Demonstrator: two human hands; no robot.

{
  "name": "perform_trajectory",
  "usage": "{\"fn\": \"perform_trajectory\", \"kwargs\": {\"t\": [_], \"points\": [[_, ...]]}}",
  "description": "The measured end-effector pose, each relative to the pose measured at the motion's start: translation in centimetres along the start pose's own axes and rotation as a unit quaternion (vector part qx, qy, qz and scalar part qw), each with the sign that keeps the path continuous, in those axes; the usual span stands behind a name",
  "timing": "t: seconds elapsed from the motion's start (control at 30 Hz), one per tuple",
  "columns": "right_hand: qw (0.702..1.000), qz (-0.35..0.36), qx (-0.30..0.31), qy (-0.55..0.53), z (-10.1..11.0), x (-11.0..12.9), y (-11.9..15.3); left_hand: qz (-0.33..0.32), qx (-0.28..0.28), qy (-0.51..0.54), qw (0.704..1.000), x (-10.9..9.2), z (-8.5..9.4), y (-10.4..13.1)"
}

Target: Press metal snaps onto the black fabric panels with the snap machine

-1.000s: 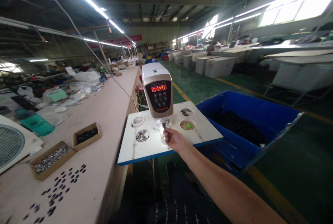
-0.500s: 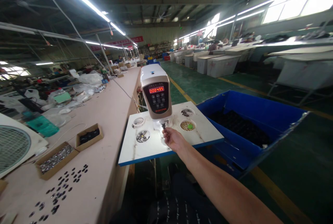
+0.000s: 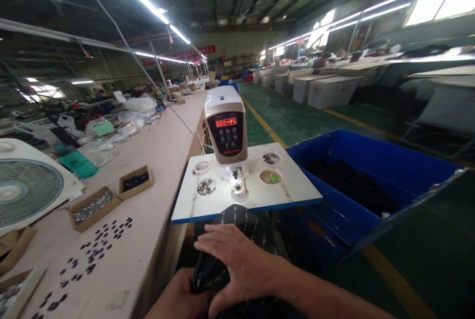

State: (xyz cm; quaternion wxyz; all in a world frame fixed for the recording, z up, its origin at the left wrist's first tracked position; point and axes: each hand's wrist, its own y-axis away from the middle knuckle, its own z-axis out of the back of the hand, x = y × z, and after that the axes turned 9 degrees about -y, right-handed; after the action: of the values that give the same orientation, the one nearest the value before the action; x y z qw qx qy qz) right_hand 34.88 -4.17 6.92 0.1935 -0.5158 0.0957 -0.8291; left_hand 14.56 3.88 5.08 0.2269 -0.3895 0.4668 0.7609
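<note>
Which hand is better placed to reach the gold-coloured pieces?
Probably the right hand: it lies farther forward, over the dark fabric, nearer the gold-coloured pieces. The left hand is lower, holding the fabric.

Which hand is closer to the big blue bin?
Right: the right hand is left of the big blue bin, on the dark patterned cloth; the left hand is farther left, lower in the picture.

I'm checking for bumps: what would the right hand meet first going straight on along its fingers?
Probably the long table on the left; depth is unclear, so the right hand might pass above its edge.
</note>
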Motion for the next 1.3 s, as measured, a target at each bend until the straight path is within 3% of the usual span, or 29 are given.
{"fn": "perform_trajectory", "kwargs": {"t": [0.13,0.3,0.4,0.53,0.67,0.87,0.97,1.17,1.3], "points": [[0.990,-0.129,0.048,0.021,1.4,-1.3,1.0,-0.107,0.062,-0.087,0.988,-3.6,0.5,-2.4],[0.970,-0.241,0.018,-0.019,4.0,-3.2,1.9,-0.140,0.052,-0.194,0.969,-6.1,1.0,-4.7],[0.958,-0.276,-0.010,-0.081,4.9,-3.9,2.1,-0.133,0.050,-0.168,0.975,-6.6,1.2,-6.4],[0.947,-0.282,-0.054,-0.142,5.7,-5.1,2.0,-0.078,0.081,-0.011,0.994,-6.9,0.9,-8.3],[0.939,-0.294,-0.075,-0.163,6.7,-6.3,1.8,-0.033,0.106,0.104,0.988,-7.2,0.7,-9.8],[0.937,-0.307,-0.047,-0.157,9.1,-8.2,1.6,-0.044,0.156,0.091,0.983,-8.2,1.9,-12.9],[0.934,-0.310,-0.038,-0.176,10.0,-9.5,1.2,-0.062,0.155,0.065,0.984,-8.6,2.5,-14.8],[0.890,-0.307,-0.137,-0.308,10.1,-10.6,-0.6,-0.091,0.096,0.036,0.991,-9.8,3.1,-17.2],[0.870,-0.346,-0.173,-0.305,10.0,-10.8,-1.2,-0.077,0.088,0.060,0.991,-10.2,3.3,-17.5]]}}
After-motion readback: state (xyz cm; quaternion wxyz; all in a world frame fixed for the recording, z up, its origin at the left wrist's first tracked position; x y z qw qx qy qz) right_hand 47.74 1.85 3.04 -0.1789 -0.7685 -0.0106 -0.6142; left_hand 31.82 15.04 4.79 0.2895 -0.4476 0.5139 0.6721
